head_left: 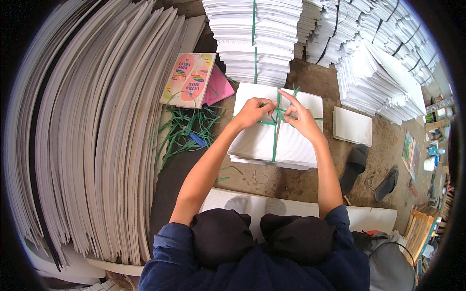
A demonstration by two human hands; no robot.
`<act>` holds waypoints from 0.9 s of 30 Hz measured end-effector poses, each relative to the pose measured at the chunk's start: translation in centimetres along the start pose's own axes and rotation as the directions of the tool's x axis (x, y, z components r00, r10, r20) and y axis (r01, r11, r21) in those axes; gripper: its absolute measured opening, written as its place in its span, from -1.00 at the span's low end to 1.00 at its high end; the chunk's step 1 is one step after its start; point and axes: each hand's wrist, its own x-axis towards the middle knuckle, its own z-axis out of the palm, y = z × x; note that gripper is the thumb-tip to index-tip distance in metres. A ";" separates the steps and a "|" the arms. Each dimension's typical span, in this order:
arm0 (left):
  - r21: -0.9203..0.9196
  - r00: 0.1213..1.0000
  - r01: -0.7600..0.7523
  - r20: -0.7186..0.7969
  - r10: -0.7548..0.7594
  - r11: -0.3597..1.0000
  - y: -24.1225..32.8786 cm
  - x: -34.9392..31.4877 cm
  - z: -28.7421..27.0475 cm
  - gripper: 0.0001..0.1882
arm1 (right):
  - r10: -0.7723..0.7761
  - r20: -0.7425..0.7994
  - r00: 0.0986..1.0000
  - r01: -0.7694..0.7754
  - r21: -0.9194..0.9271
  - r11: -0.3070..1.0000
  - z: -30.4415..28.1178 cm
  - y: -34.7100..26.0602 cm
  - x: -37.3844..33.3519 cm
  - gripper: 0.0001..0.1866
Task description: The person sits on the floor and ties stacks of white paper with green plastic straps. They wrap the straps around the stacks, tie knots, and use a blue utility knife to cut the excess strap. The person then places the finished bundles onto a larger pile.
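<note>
A stack of white sheets [252, 145] lies on the floor in front of me. Green plastic twine [275, 145] runs round it both ways and crosses on top. At the crossing, my left hand [255, 112] pinches the twine between thumb and fingers. Close beside it, my right hand [302, 119] has its index finger stretched out, while its thumb and other fingers close on the twine. Loose twine ends stick up at the far side of the crossing. The knot itself is partly hidden by my fingers.
Tall upright white sheets [111, 121] line the left. Loose green twine [187, 131] lies beside a printed carton sheet [189, 80] and a pink piece [218, 87]. Tied bundles [272, 29] stand behind. At right are a small white stack [352, 126] and black slippers [354, 167].
</note>
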 end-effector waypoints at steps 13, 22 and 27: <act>-0.079 0.863 -0.027 -0.505 -0.016 0.996 -1.5 -0.8 -3.0 -0.61 | 0.057 -0.387 0.920 0.358 0.893 0.273 -4.0 2.3 -0.7 -0.74; -0.039 0.598 0.166 -0.791 -0.132 0.985 -6.1 -5.3 -9.0 -0.60 | 0.223 -0.391 0.893 0.302 0.887 0.349 -9.5 11.4 -8.0 -0.71; 0.600 0.597 0.290 -0.722 0.349 0.745 -4.5 -5.4 -5.2 -0.73 | 0.481 -0.549 0.684 -0.511 0.110 0.853 -8.2 9.6 -8.2 -0.48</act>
